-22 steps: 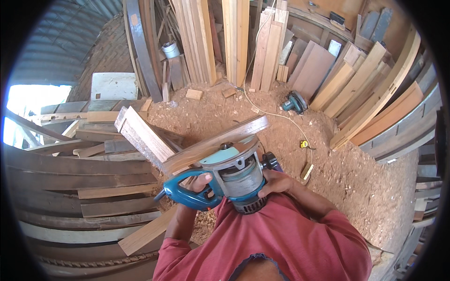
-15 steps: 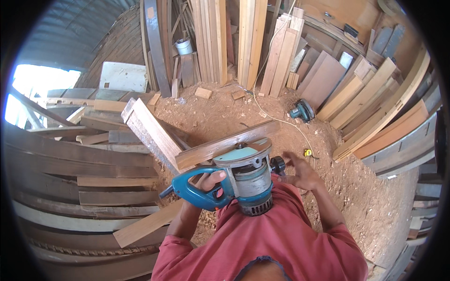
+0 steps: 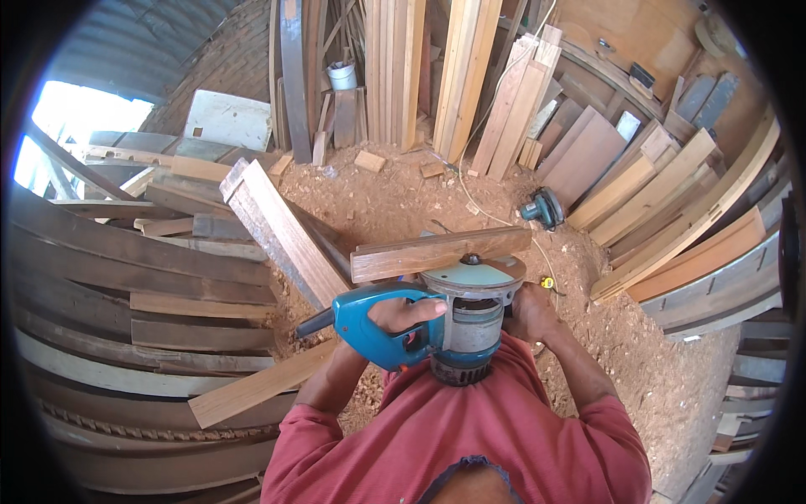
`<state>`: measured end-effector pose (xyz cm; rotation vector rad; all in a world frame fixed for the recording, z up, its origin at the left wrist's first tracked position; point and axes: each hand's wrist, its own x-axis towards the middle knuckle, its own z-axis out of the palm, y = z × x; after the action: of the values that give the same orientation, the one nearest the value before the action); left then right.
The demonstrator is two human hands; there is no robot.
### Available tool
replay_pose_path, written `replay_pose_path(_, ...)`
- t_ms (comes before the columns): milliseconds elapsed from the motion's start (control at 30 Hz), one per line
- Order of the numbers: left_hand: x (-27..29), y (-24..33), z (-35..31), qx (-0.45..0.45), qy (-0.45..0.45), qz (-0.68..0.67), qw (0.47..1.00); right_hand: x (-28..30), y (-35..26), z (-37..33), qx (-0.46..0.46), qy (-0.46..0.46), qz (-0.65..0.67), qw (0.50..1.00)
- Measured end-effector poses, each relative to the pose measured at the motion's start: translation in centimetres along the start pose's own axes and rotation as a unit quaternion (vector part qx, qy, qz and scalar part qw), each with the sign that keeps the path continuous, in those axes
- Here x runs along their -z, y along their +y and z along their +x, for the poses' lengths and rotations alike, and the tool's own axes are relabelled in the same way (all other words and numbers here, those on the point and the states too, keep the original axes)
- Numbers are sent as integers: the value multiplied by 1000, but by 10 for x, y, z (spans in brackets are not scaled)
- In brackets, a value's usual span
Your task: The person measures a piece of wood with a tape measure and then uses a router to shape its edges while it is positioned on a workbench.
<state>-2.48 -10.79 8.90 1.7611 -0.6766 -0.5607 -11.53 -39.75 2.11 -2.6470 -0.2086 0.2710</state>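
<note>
A blue and silver router (image 3: 474,328) is held on its side at my front, its motor end against my red shirt and its pale green base facing away from me. My left hand (image 3: 400,315) is closed around its blue loop handle, thumb along the top. My right hand (image 3: 531,312) is closed at the router's right side, covering the black knob; its fingertips are partly hidden. A short brown wooden piece (image 3: 420,254) lies crosswise just beyond the base, by the bit. Under that piece's left end slants a thicker light board (image 3: 285,239).
Stacked planks (image 3: 201,336) fill the left, with one loose board (image 3: 256,386) jutting toward me. Upright boards (image 3: 390,76) line the back. A teal power saw (image 3: 543,208), a yellow tape measure (image 3: 547,283) and a pale cord (image 3: 483,206) lie on the shaving-covered ground.
The router has shifted right, its base now touching or close to the wooden piece, which has also swung and moved right. My right hand has gone from open fingers to closed on the knob.
</note>
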Motion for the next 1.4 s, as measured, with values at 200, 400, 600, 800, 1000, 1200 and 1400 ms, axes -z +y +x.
replay_pose_path(200,-1,9,1,42,-8,-15,999,3,-6,0,-23,5,49,999)
replay_pose_path(400,-8,-11,-1,32,14,-184,982,6,-4,-2,-11,17,64,998)
replay_pose_path(600,-7,-31,-11,55,4,-283,958,39,10,15,85,-64,166,980)
replay_pose_path(800,3,-31,-15,19,-7,-194,981,54,26,49,23,-402,323,857)
replay_pose_path(1000,-4,-20,-19,34,51,-226,972,33,7,31,122,-171,232,950)
replay_pose_path(1200,-1,-21,-20,24,40,-200,979,19,5,14,169,-14,156,973)
replay_pose_path(1400,8,-4,-10,-11,9,-59,998,-7,19,10,162,48,140,976)
